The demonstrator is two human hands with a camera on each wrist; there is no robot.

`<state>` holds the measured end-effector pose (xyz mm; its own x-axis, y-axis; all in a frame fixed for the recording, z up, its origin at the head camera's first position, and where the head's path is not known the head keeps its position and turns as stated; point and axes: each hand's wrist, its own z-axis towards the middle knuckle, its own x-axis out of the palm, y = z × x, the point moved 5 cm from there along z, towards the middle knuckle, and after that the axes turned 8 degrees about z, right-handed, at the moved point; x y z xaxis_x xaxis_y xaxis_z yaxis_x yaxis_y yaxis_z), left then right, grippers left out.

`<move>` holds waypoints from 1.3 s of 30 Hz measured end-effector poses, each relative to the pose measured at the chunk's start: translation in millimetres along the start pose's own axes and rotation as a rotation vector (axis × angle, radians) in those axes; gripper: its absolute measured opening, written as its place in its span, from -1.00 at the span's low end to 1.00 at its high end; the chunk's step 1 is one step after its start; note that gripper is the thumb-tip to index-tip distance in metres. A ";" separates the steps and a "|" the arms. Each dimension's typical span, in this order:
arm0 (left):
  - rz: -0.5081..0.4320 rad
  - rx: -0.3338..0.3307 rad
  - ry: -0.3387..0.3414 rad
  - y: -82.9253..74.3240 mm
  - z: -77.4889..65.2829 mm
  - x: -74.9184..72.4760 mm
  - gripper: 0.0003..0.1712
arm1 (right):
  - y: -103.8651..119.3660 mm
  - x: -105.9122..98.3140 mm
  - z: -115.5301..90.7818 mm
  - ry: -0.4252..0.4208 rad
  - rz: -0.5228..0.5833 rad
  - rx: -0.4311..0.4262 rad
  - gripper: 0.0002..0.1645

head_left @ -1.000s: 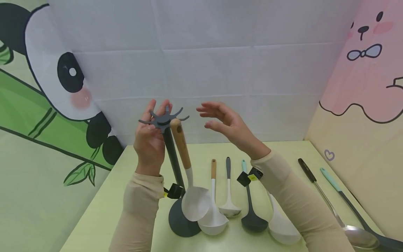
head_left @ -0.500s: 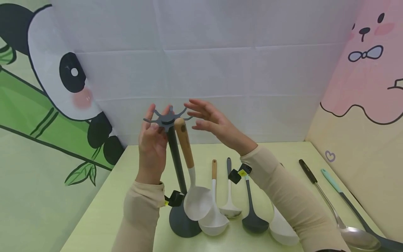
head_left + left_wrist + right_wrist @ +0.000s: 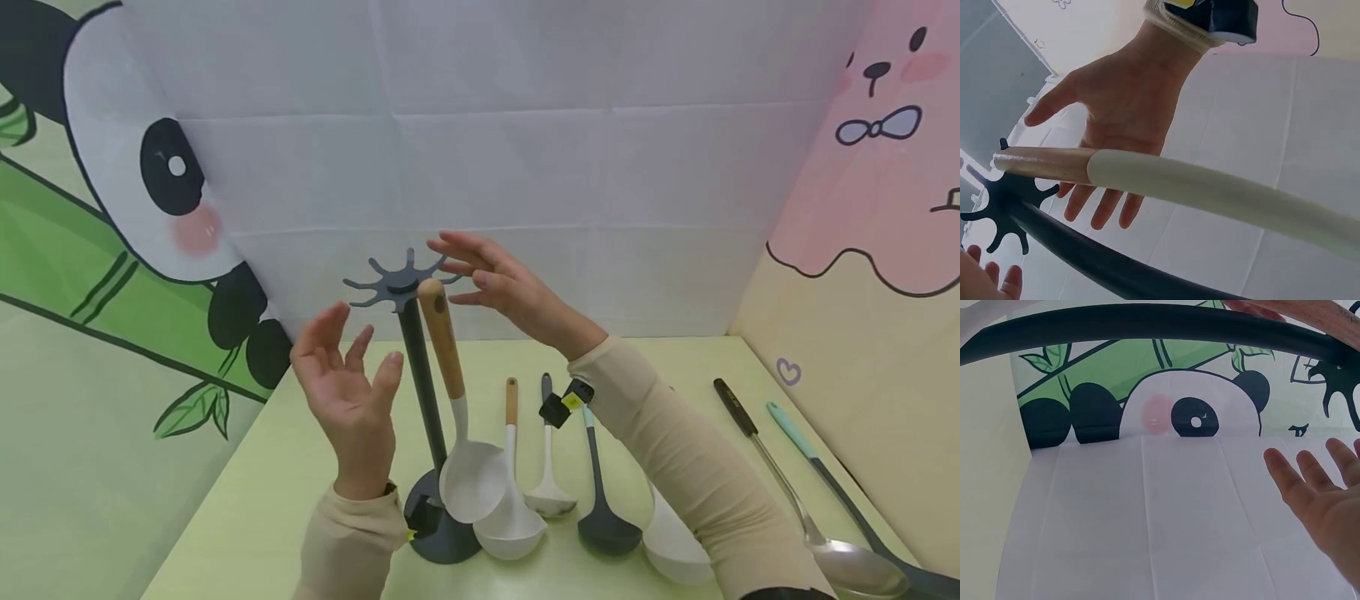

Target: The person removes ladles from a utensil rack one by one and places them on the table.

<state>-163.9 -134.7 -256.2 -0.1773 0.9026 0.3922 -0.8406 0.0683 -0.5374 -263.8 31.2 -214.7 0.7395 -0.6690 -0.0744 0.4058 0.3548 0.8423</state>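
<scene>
A dark grey utensil stand (image 3: 422, 379) with a ring of curved hooks rises from a round base. On its near side a white ladle (image 3: 444, 354) with a wooden handle hangs, bowl down. My right hand (image 3: 517, 292) is beside the stand's top, fingers extended; its fingertips overlap the right-hand hooks in the head view. Lower, left of the pole, my left hand (image 3: 348, 408) holds nothing, its fingers loosely bent and palm up. In the left wrist view the right hand (image 3: 1129, 106) shows behind the wooden handle (image 3: 1047, 164), not gripping it.
On the pale table (image 3: 225, 525) lie several ladles: a white one with a wooden handle (image 3: 512, 400), a white one with a grey handle (image 3: 549, 496), a dark one (image 3: 607, 529) and a white one (image 3: 675, 542). A steel ladle (image 3: 858, 567) and a dark teal-handled utensil (image 3: 813, 467) lie right.
My left hand has let go of the stand's top and dropped down and left. My right hand has moved left to the hooks. The hanging ladle and stand have shifted slightly right.
</scene>
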 end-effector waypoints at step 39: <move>0.221 -0.238 0.285 45.1 -78.5 11.8 -0.66 | -14.9 12.5 6.4 0.019 0.232 0.031 -0.07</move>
<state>-163.8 -87.6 -334.4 -0.1631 0.9856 0.0446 -0.6506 -0.0735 -0.7558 -264.0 13.4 -224.8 0.8211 -0.5593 0.1135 0.2071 0.4773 0.8540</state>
